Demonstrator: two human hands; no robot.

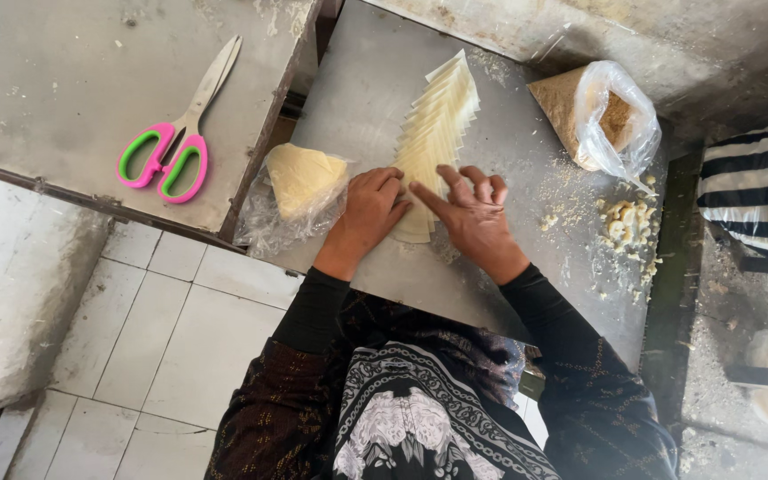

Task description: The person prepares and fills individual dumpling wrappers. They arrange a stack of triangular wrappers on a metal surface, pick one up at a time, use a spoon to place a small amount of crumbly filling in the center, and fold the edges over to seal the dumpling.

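Both hands press flat on the near end of the sheets [433, 133], which fan out toward 12 o'clock. Left hand [371, 213] lies curled on the nearest sheet; right hand [473, 209] is spread, forefinger pinning its edge. Best to lift one corner gently, holding the rest down. Scissors [180, 124] lie at 10 o'clock, the crumb bag [602, 116] at 2.

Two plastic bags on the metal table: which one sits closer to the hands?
The clear bag of pale yellow sheets, just beside the left hand. The bag of brown crumbs lies farther off, beyond the right hand.
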